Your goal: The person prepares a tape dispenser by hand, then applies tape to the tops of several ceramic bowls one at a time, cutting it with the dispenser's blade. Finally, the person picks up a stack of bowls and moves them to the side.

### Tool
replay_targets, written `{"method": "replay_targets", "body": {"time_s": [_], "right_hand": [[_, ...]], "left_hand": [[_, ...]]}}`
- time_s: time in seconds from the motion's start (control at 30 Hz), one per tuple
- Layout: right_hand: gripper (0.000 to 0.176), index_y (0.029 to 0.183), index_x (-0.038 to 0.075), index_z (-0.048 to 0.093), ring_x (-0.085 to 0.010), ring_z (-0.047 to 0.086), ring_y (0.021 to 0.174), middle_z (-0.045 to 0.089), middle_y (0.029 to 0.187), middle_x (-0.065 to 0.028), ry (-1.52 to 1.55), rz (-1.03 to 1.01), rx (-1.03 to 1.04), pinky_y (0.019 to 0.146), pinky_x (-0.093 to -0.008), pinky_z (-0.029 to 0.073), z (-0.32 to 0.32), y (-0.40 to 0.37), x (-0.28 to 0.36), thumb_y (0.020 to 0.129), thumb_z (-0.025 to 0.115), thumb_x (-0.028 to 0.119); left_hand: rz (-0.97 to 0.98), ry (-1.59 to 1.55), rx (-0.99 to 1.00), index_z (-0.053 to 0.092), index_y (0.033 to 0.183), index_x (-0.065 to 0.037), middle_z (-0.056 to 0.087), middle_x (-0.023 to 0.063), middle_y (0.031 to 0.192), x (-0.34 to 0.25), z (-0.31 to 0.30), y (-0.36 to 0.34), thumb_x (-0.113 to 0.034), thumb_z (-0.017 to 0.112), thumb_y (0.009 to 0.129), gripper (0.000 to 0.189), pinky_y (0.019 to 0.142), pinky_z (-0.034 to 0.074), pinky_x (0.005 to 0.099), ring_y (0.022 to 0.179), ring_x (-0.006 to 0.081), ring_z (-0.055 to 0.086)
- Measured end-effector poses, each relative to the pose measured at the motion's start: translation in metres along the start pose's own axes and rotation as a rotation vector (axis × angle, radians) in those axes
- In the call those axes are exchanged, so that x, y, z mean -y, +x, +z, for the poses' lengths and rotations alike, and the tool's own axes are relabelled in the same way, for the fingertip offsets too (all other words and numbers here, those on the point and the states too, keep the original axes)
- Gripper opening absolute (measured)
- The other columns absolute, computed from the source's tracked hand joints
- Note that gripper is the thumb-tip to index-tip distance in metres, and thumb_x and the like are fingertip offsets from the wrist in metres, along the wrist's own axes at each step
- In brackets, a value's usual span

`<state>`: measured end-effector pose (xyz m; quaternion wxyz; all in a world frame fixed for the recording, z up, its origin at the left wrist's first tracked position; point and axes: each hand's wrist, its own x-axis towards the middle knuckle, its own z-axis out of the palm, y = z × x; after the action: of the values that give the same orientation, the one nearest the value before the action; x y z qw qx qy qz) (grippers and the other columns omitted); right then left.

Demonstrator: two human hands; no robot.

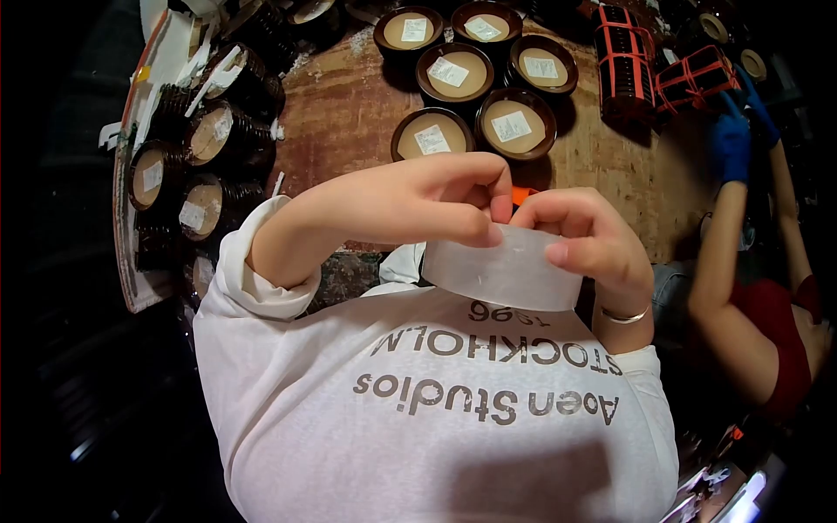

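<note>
Close to my chest, a wide roll of clear tape (501, 272) is held between both hands. My left hand (427, 196) is closed on its upper edge, thumb and bent fingers pinching near the middle. The curled fingers and thumb of my right hand (597, 235) grip the roll's right part. A small piece of something orange (523, 194) shows behind the roll between my hands; its kind is hidden. Just beyond my hands, several dark brown bowls (432, 135) with tan bases and white labels sit on the wooden table (340, 131).
Stacks of similar bowls (205, 205) lie on their sides along the left. At the back right are bowl stacks tied with red straps (625, 61). A co-worker's blue-gloved hand (731, 148) works beside them, the arms reaching in from the right.
</note>
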<state>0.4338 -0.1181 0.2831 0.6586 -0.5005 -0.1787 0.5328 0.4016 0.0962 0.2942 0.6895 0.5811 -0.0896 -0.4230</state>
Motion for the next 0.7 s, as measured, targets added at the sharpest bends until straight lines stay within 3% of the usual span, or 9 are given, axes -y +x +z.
{"method": "replay_targets", "body": {"time_s": [0.3, 0.4, 0.5, 0.6, 0.7], "right_hand": [[0.03, 0.092, -0.005, 0.056, -0.0075, 0.052, 0.075, 0.059, 0.08, -0.005, 0.002, -0.039, -0.033, 0.067, -0.0199, 0.04, 0.003, -0.004, 0.003, 0.072, 0.058, 0.017], [0.038, 0.09, -0.008, 0.055, -0.0104, 0.056, 0.066, 0.06, 0.077, -0.0091, 0.085, -0.078, -0.045, 0.06, -0.0205, 0.045, -0.009, -0.003, -0.009, 0.068, 0.058, 0.023], [0.053, 0.088, -0.014, 0.053, -0.0198, 0.057, 0.043, 0.06, 0.068, -0.0189, 0.376, -0.11, -0.067, 0.036, -0.0242, 0.047, -0.015, -0.002, -0.017, 0.059, 0.055, 0.03], [0.055, 0.093, -0.015, 0.053, -0.0216, 0.06, 0.05, 0.061, 0.072, -0.0202, 0.596, -0.176, 0.076, 0.042, -0.0253, 0.05, -0.022, 0.0, -0.028, 0.06, 0.052, 0.029], [0.059, 0.097, -0.015, 0.052, -0.0239, 0.061, 0.057, 0.062, 0.075, -0.0212, 0.725, -0.291, 0.069, 0.049, -0.0271, 0.051, -0.022, 0.002, -0.032, 0.059, 0.05, 0.03]], "left_hand": [[0.081, 0.025, -0.018, 0.045, 0.093, 0.0, 0.051, 0.0051, 0.09, 0.001, 0.0, -0.004, -0.014, 0.058, 0.071, 0.029, 0.075, 0.038, 0.0221, 0.087, 0.0106, 0.047], [0.004, -0.068, -0.057, 0.047, 0.093, 0.0, 0.053, 0.0055, 0.089, 0.004, -0.005, -0.011, -0.017, 0.058, 0.07, 0.031, 0.072, 0.04, 0.0213, 0.084, 0.01, 0.049], [0.102, -0.164, -0.03, 0.048, 0.096, 0.001, 0.055, 0.0057, 0.09, 0.012, -0.004, -0.009, -0.018, 0.058, 0.069, 0.035, 0.07, 0.041, 0.0202, 0.083, 0.0095, 0.052], [0.11, -0.179, -0.035, 0.048, 0.1, 0.002, 0.056, 0.0057, 0.093, 0.018, -0.002, -0.007, -0.017, 0.059, 0.069, 0.038, 0.072, 0.041, 0.0202, 0.085, 0.0097, 0.053], [0.162, -0.221, -0.019, 0.048, 0.104, 0.002, 0.056, 0.0065, 0.096, 0.019, 0.001, -0.005, -0.017, 0.058, 0.069, 0.041, 0.075, 0.042, 0.0213, 0.089, 0.0106, 0.053]]}}
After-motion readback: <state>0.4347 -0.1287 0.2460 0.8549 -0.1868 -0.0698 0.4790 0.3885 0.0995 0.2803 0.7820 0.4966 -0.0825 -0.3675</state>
